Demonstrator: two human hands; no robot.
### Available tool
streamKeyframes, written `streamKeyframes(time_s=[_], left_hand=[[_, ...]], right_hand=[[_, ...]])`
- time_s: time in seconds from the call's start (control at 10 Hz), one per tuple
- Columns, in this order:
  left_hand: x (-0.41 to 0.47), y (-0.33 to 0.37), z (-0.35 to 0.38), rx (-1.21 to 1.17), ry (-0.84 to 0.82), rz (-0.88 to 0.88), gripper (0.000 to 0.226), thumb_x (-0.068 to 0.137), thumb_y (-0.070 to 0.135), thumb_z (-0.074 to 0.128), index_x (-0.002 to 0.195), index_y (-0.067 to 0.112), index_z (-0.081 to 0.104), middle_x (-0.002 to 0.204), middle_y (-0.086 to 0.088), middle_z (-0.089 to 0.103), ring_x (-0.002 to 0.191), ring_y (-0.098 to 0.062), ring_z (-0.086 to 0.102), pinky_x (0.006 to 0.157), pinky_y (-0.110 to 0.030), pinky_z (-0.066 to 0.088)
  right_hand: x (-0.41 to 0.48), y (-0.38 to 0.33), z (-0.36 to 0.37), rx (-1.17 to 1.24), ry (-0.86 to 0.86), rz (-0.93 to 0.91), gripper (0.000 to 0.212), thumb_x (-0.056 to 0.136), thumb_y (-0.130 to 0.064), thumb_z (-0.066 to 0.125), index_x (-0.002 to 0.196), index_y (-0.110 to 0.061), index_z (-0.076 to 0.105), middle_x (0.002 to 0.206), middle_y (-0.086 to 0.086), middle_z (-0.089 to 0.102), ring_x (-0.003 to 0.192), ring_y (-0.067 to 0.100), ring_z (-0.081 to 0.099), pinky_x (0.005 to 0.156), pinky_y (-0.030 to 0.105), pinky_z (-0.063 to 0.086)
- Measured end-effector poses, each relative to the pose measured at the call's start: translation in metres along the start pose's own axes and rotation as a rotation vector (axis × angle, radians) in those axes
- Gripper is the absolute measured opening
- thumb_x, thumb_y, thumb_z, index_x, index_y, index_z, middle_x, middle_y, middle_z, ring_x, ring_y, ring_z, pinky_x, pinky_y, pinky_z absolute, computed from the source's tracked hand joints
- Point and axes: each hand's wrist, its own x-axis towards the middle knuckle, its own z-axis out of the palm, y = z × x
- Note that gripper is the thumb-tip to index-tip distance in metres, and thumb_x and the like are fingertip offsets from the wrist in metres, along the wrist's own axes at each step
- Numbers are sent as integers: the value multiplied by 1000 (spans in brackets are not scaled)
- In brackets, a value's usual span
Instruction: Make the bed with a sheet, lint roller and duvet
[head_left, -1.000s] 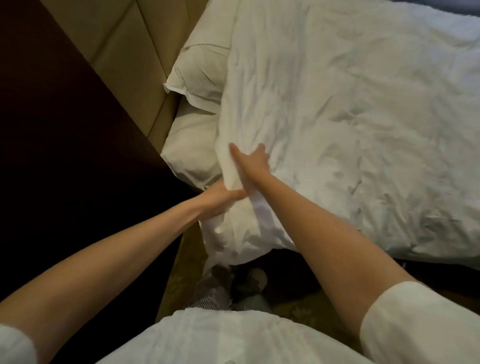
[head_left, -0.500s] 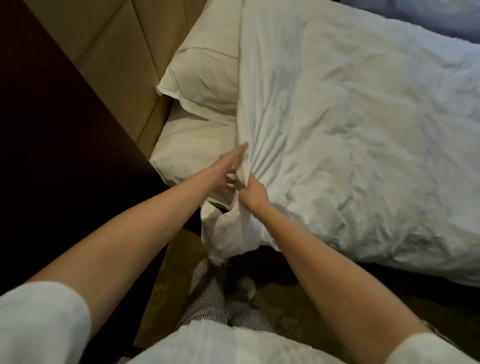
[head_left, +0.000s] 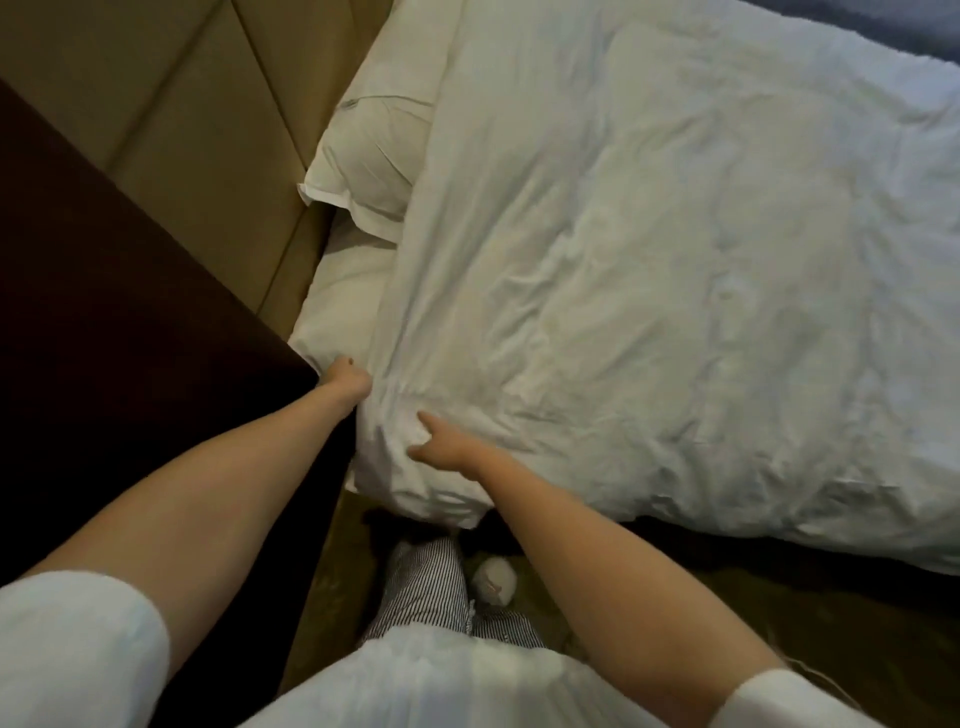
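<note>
Pinching a corner fold of the duvet (head_left: 649, 270), lower centre, right hand (head_left: 448, 442) clamps cloth; left hand (head_left: 347, 378) fingers hidden, cannot tell; seemingly soft, light, best held at corners.

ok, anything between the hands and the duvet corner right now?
Nothing visible. The right hand pinches a fold of the duvet at its near corner. The left hand is at the duvet's edge, fingers hidden by the cloth. The dark cabinet lies beside the left forearm, not in the way.
</note>
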Motion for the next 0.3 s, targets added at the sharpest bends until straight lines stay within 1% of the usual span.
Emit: streamKeyframes(time_s=[0.1,0.2,0.3], left_hand=[[12,9,-3,8,-40,70,32,94,19,43,120,2,52,123,-18,54,103,-32,53,84,-36,44],[18,27,-4,-12,-62,106,30,94,15,42,118,2,53,122,-15,54,111,-32,51,92,-37,43],[27,41,-5,-64,-75,149,27,94,14,42,114,2,55,119,-15,55,110,-32,52,90,-34,42]], right_hand=[[9,0,-36,-7,147,50,57,98,-16,44,148,-3,19,154,15,23,139,30,26,108,28,22],[24,1,-66,38,239,107,58,96,-14,42,148,-3,20,152,17,27,138,31,30,110,33,27],[30,0,-88,25,321,96,54,96,-14,39,147,-5,23,148,16,33,133,30,37,105,33,33]])
